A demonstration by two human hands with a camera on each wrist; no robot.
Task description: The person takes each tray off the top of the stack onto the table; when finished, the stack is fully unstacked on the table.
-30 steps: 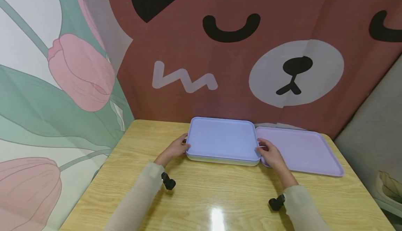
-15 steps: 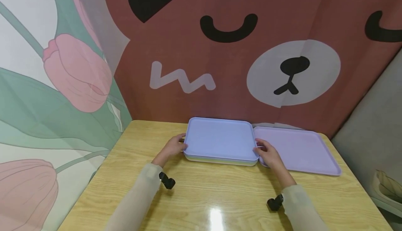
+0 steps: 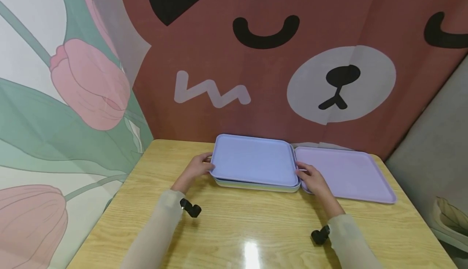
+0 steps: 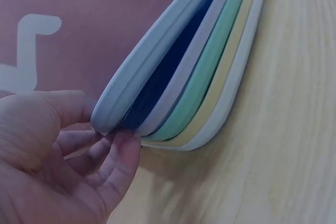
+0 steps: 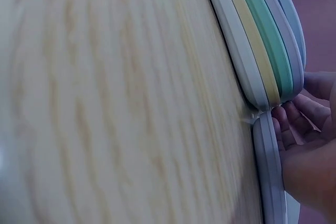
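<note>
On the left, a cloth with a big pink tulip (image 3: 91,84) hangs next to the wooden table (image 3: 226,228). The left hand (image 3: 197,166) pinches the left end of the blue tray (image 3: 254,159), with its thumb and fingers on the rim. That end is tipped up, with a gap under it. Below come a lilac tray (image 4: 186,66), a green tray (image 4: 202,77), a yellow tray (image 4: 223,77) and a white tray (image 4: 239,77), all in a pile.

The blue tray lies between the two hands, on top. Its long way runs left to right, and it pokes out a bit past the pile on the left. Both hands are right at its short ends, so neither is nearer.

The right hand (image 3: 312,178) touches the right end with bent fingers; I can't tell if it pinches the blue tray. A purple tray (image 3: 347,175) lies flat just beside the pile, farthest right.
</note>
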